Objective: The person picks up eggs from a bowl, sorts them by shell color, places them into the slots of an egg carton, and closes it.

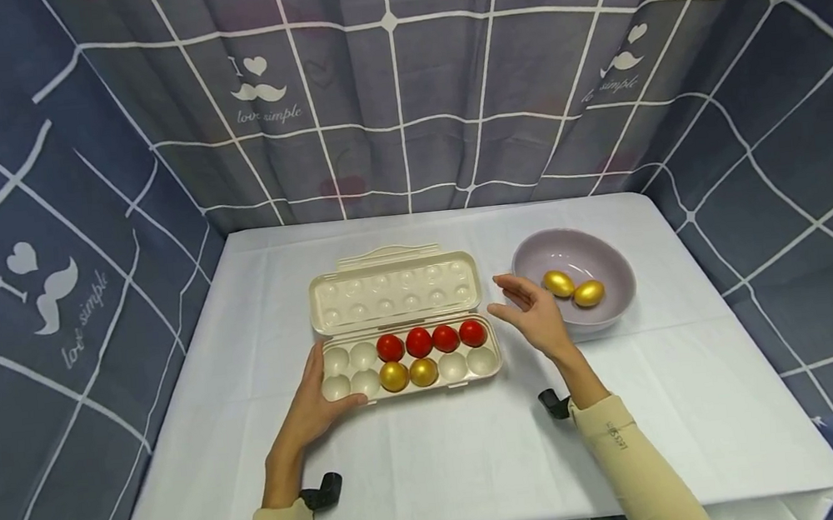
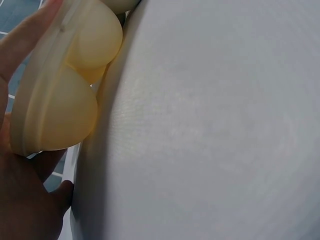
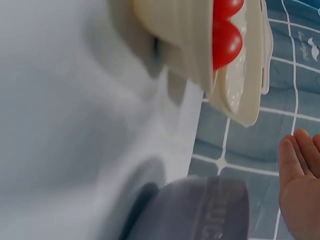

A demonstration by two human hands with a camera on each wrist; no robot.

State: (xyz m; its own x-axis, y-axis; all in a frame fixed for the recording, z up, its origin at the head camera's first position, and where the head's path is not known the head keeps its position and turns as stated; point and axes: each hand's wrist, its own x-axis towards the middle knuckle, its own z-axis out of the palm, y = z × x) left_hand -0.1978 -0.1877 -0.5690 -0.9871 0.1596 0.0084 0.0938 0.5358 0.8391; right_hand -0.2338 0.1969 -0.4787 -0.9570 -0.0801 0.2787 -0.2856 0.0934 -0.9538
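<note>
A cream plastic egg carton lies on the table with its lid folded back. Several red eggs fill the middle and right of its back row, and two gold eggs sit mid-front. My left hand grips the carton's left end, thumb along the front edge and fingers at the side. Between the carton and a mauve bowl, my right hand hovers with fingers extended and nothing in it. Inside the bowl, two gold eggs lie close together.
A white cloth covers the table. Dark checked curtains with white lines enclose its back and both sides. The bowl's rim rises to the right of the carton.
</note>
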